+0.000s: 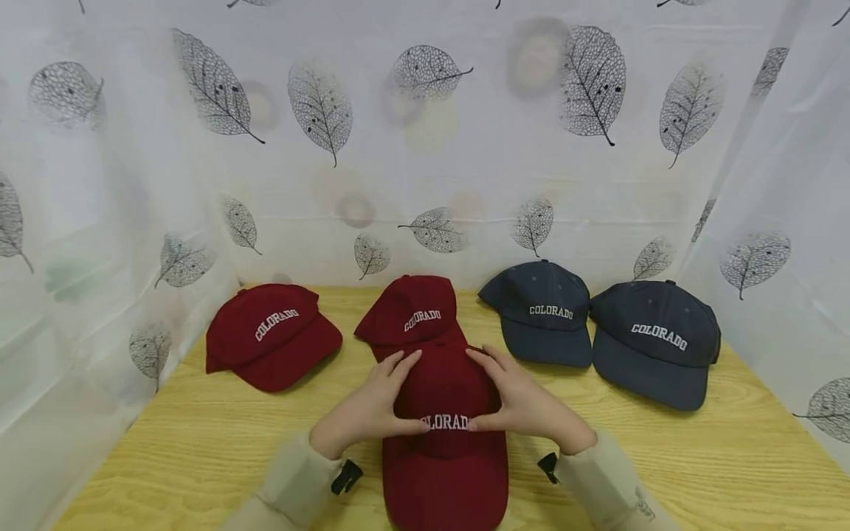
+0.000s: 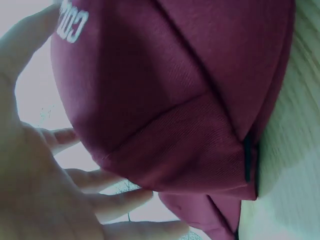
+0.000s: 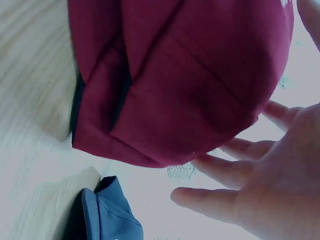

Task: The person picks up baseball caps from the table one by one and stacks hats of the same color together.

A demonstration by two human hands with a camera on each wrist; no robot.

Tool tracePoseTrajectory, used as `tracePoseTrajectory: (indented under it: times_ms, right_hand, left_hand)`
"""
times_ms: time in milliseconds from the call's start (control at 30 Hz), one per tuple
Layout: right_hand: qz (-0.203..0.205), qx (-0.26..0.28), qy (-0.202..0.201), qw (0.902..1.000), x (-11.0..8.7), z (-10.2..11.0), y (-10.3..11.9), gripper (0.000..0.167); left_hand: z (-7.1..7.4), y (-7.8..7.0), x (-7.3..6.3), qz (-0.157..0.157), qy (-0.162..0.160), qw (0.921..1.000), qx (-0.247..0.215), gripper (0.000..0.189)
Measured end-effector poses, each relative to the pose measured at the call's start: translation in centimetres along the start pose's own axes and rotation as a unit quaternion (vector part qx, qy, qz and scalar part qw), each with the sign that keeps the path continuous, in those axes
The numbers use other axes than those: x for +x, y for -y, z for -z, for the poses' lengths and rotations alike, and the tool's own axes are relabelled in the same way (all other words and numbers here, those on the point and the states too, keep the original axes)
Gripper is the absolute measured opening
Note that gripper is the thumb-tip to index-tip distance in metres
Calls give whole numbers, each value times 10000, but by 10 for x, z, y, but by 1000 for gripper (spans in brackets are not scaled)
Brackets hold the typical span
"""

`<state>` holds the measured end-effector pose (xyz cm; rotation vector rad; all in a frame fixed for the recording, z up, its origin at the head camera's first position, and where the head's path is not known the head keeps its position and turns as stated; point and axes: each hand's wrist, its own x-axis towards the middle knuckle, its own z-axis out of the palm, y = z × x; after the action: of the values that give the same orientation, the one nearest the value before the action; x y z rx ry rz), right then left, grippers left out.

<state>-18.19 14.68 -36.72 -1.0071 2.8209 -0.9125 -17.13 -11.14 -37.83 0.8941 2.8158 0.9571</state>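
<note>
A dark red cap (image 1: 445, 476) with white lettering lies at the near middle, its brim toward me. My left hand (image 1: 372, 402) holds the left side of its crown, thumb on the front lettering and fingers behind the top. On the other side my right hand (image 1: 527, 402) holds the crown the same way, thumb at the end of the lettering. In the right wrist view a second red layer (image 3: 95, 50) with its own dark edge shows under the cap (image 3: 200, 80). Just behind, another red cap (image 1: 418, 313) is partly covered by the held one.
A third red cap (image 1: 275, 335) sits at the left of the wooden table (image 1: 219, 442). Two navy caps (image 1: 544, 313) (image 1: 654, 343) with the same lettering sit side by side at the right. White leaf-print curtains (image 1: 425, 162) enclose the table at the back and sides.
</note>
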Motion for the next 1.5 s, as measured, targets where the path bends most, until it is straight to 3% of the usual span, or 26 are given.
tracePoseTrajectory:
  times_ms: [133,300,433,1500]
  right_hand:
    - [203,-368,211,9989,1,-7,-2,102]
    - [149,-321,384,9986,3,-10,-4,102]
    - [93,-265,455,9986,6,-11,-5,99]
    - [-148,-2,608,9980,4,-16,-4,96]
  left_hand:
    - [-7,2,-1,-31,54,9999,123,102]
    - [-5,-3,1,556,368,9976,-204,101]
    - [-8,0,4,770,468,9958,-188,99]
    - [-14,-1,3,831,423,9949,-385,99]
